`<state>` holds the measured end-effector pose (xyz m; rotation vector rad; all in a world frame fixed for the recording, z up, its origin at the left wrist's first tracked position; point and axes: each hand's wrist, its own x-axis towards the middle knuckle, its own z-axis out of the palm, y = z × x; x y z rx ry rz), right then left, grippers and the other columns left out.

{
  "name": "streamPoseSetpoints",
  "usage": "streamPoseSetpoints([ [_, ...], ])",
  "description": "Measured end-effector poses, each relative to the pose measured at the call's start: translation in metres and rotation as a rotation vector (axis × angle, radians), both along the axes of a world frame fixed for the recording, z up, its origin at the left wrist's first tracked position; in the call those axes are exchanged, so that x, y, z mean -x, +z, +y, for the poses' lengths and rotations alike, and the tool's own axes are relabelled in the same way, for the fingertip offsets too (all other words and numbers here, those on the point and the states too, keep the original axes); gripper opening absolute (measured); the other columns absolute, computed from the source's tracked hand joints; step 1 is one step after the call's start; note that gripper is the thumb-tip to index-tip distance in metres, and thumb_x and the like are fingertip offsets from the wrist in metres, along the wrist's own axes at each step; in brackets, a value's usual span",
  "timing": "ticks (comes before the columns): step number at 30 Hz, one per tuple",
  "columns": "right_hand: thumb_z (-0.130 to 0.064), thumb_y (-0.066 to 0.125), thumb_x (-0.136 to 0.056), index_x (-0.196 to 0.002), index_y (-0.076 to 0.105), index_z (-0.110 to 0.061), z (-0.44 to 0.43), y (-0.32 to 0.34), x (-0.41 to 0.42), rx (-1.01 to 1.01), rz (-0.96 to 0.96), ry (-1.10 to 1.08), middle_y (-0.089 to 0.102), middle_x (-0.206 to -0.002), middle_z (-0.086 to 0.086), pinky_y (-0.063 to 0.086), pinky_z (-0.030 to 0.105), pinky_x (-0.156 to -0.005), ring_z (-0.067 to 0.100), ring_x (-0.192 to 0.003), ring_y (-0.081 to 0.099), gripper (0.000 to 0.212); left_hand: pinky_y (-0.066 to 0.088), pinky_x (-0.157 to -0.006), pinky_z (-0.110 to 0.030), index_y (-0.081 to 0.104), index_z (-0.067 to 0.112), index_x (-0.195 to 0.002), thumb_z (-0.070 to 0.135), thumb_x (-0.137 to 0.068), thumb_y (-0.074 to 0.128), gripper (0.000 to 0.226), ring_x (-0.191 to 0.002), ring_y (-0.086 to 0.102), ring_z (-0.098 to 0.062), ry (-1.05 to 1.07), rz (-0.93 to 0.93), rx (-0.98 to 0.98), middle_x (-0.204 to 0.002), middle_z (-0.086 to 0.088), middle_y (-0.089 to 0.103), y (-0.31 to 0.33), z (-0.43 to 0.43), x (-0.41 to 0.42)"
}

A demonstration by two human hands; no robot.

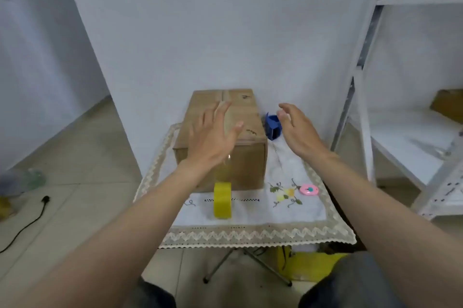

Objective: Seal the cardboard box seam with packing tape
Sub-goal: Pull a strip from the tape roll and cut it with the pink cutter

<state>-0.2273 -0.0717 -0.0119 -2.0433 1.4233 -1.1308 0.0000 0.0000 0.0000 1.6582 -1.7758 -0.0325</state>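
left hand [213, 137] fingers [221, 109] spread over box [225, 132], right hand [297, 129] empty

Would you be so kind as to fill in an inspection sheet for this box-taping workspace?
Surface: white lace-edged cloth covering a small folding table.
Job's things: cardboard box at the back of the cloth, flaps closed; yellow tape roll standing on edge in front of it.
Clutter: blue object right of the box; pink round object on the cloth's right side.
Grips: left hand open over the box top; right hand open beside the blue object; neither holds anything.
Cables: black cable with plug on the floor, left.
Surroundings: white walls, tiled floor, white metal shelving at right.
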Motion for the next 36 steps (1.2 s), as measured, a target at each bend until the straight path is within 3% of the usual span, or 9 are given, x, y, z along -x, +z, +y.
streamPoseSetpoints([
  [5, -0.043, 0.038, -0.110, -0.125, 0.060, -0.022, -0.013, -0.048, 0.006, -0.153, 0.109, -0.115, 0.064, -0.125, 0.002, 0.047, 0.042, -0.091, 0.026, -0.113, 0.060, 0.034, 0.008, -0.124, -0.068, 0.033, 0.038, -0.155, 0.065, -0.102, 0.034, 0.059, -0.158, 0.013, -0.024, 0.010, -0.083, -0.055, -0.169, 0.004, 0.026, -0.027, -0.024, 0.011],
  [8, -0.034, 0.052, -0.105, -0.134, 0.064, -0.020, -0.022, -0.072, 0.019, -0.260, 0.445, -0.140, 0.060, -0.139, 0.007, 0.051, 0.043, -0.100, 0.031, -0.122, 0.060, 0.034, 0.006, -0.124, -0.068, 0.042, 0.033, -0.151, 0.058, -0.103, 0.042, 0.055, -0.160, 0.008, -0.024, 0.002, -0.215, -0.016, -0.168, 0.002, 0.029, -0.041, -0.034, 0.022],
  [11, -0.014, 0.055, -0.097, -0.118, 0.069, -0.013, -0.024, -0.094, 0.031, -0.449, 0.785, -0.096, 0.058, -0.131, 0.011, 0.055, 0.042, -0.096, 0.036, -0.110, 0.062, 0.025, 0.009, -0.124, -0.068, 0.050, 0.029, -0.146, 0.052, -0.102, 0.045, 0.050, -0.160, 0.011, -0.024, -0.076, -0.288, 0.038, -0.165, 0.003, 0.035, -0.052, -0.040, 0.034],
  [13, -0.010, 0.054, -0.096, -0.097, 0.058, -0.010, -0.019, -0.104, 0.037, -0.541, 0.908, -0.116, 0.054, -0.115, 0.012, 0.054, 0.041, -0.087, 0.037, -0.101, 0.057, 0.004, 0.009, -0.124, -0.067, 0.051, 0.028, -0.146, 0.051, -0.102, 0.045, 0.050, -0.160, 0.014, -0.024, -0.107, -0.287, 0.049, -0.164, 0.003, 0.038, -0.058, -0.041, 0.041],
  [16, -0.008, 0.051, -0.098, -0.083, 0.044, -0.013, -0.019, -0.118, 0.043, -0.597, 0.957, -0.138, 0.052, -0.103, 0.013, 0.049, 0.041, -0.079, 0.037, -0.101, 0.054, 0.017, 0.009, -0.125, -0.066, 0.050, 0.028, -0.147, 0.051, -0.102, 0.042, 0.051, -0.160, 0.015, -0.025, -0.111, -0.284, 0.038, -0.164, 0.002, 0.038, -0.065, -0.044, 0.049],
  [25, -0.006, 0.061, -0.089, -0.075, 0.056, -0.013, -0.018, -0.122, 0.035, -0.535, 0.781, -0.138, 0.056, -0.072, 0.007, 0.045, 0.030, -0.064, 0.030, -0.076, 0.058, 0.017, 0.013, -0.125, -0.064, 0.052, 0.026, -0.146, 0.051, -0.102, 0.039, 0.053, -0.159, 0.018, -0.024, -0.148, -0.228, 0.031, -0.160, 0.001, 0.044, -0.070, -0.041, 0.053],
  [28, -0.003, 0.068, -0.090, -0.089, 0.074, -0.008, -0.013, -0.105, 0.023, -0.644, 0.556, 0.015, 0.068, -0.080, 0.010, 0.060, 0.034, -0.060, 0.031, -0.073, 0.069, 0.007, 0.020, -0.124, -0.061, 0.055, 0.020, -0.143, 0.045, -0.101, 0.047, 0.050, -0.157, 0.024, -0.025, -0.201, -0.187, 0.065, -0.153, -0.002, 0.052, -0.069, -0.037, 0.046],
  [32, -0.010, 0.064, -0.103, -0.109, 0.068, -0.004, 0.010, -0.081, 0.001, -0.714, 0.095, 0.223, 0.063, -0.104, 0.014, 0.067, 0.045, -0.069, 0.040, -0.087, 0.072, 0.010, 0.026, -0.125, -0.041, 0.059, 0.013, -0.135, 0.031, -0.100, 0.058, 0.040, -0.154, 0.029, -0.025, -0.302, -0.117, 0.123, -0.142, -0.004, 0.060, -0.071, -0.027, 0.029],
  [36, -0.015, 0.052, -0.108, -0.115, 0.053, -0.006, 0.029, -0.068, -0.014, -0.701, -0.055, 0.307, 0.070, -0.099, 0.026, 0.065, 0.046, -0.063, 0.045, -0.074, 0.073, 0.011, 0.018, -0.120, -0.018, 0.067, 0.011, -0.123, 0.023, -0.100, 0.059, 0.027, -0.150, 0.036, -0.025, -0.308, -0.066, 0.140, -0.132, -0.004, 0.067, -0.077, -0.012, 0.009],
])
